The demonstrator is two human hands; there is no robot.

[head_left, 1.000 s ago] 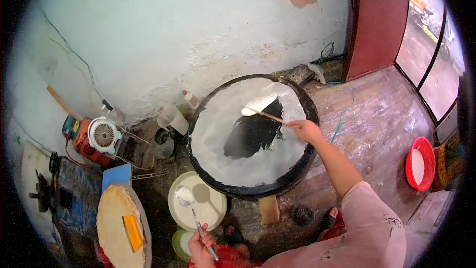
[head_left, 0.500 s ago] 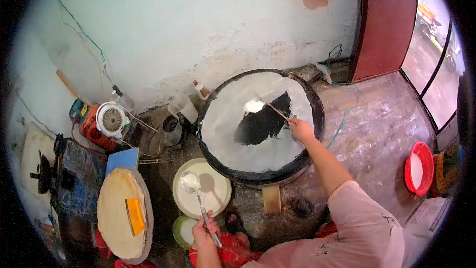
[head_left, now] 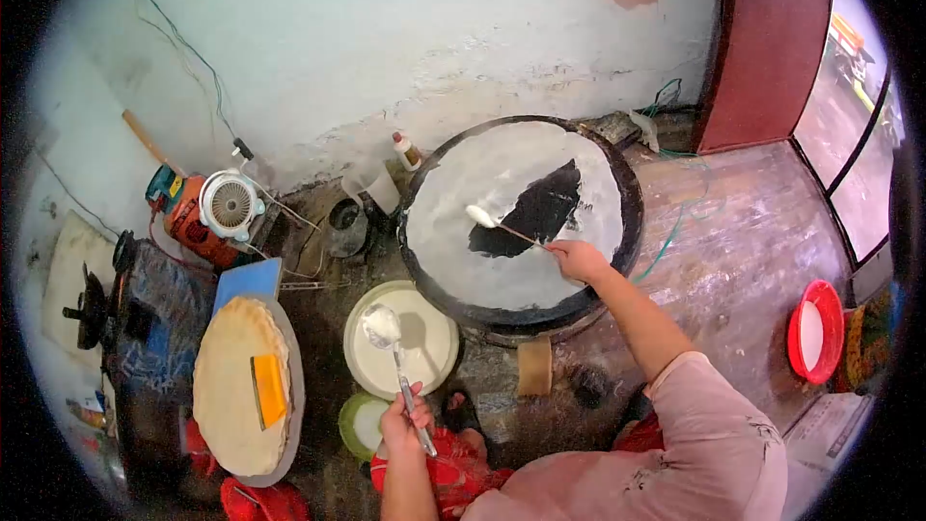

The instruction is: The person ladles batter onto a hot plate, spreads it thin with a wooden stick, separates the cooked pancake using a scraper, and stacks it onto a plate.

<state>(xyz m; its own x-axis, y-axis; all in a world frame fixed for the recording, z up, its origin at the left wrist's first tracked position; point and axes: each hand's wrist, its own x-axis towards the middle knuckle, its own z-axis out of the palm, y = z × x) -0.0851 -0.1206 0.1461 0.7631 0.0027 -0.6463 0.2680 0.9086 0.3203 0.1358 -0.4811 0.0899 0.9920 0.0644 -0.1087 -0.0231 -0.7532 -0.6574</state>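
A round black griddle (head_left: pixel 632 227) carries a thin white layer of batter (head_left: pixel 463 178), with a dark bare patch (head_left: pixel 545 205) near its middle. My right hand (head_left: pixel 582 260) is closed on the thin handle of a batter spreader (head_left: pixel 482 218), whose white-coated head touches the layer left of the patch. My left hand (head_left: pixel 407 422) grips a metal ladle (head_left: pixel 384 328), its white-smeared bowl held above a wide basin (head_left: pixel 351 359) of white batter. A smaller green bowl (head_left: pixel 348 425) with white contents sits just beside that hand.
At left, a round stack of thin pancakes (head_left: pixel 231 357) bears a yellow-orange scraper (head_left: pixel 271 391). Behind it stand a blue board (head_left: pixel 246 287) and a blower (head_left: pixel 230 205). A bottle (head_left: pixel 409 154) and a jug (head_left: pixel 378 190) are near the wall. A red basin (head_left: pixel 799 338) lies far right.
The spreader's head has moved left and slightly down across the griddle. Batter now covers more of the dark patch's lower left. My left hand keeps the ladle over the basin; the view has shifted slightly.
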